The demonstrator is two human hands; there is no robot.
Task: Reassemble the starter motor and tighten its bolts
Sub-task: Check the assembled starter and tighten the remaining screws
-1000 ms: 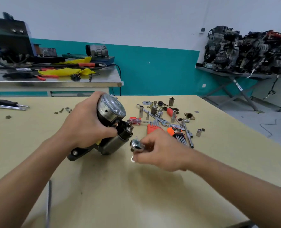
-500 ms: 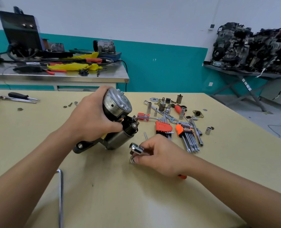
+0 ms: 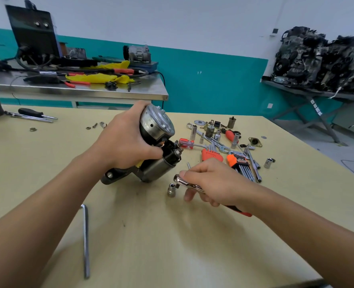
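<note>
Head view — left hand (image 3: 126, 146) grips starter motor (image 3: 157, 129); right hand (image 3: 215, 181) holds ratchet (image 3: 181, 181) — beside socket (image 3: 171, 190)

Shiny bare-metal starter motor (image 3: 155, 129), chromed ratchet (image 3: 182, 181) and socket (image 3: 171, 190), matt pale wood-look table (image 3: 151, 235).

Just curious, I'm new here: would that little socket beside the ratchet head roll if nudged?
Probably not at first: the socket stands on end. Tipped over, its round body would likely roll. It looks like solid steel, so probably heavy for its size.
</note>
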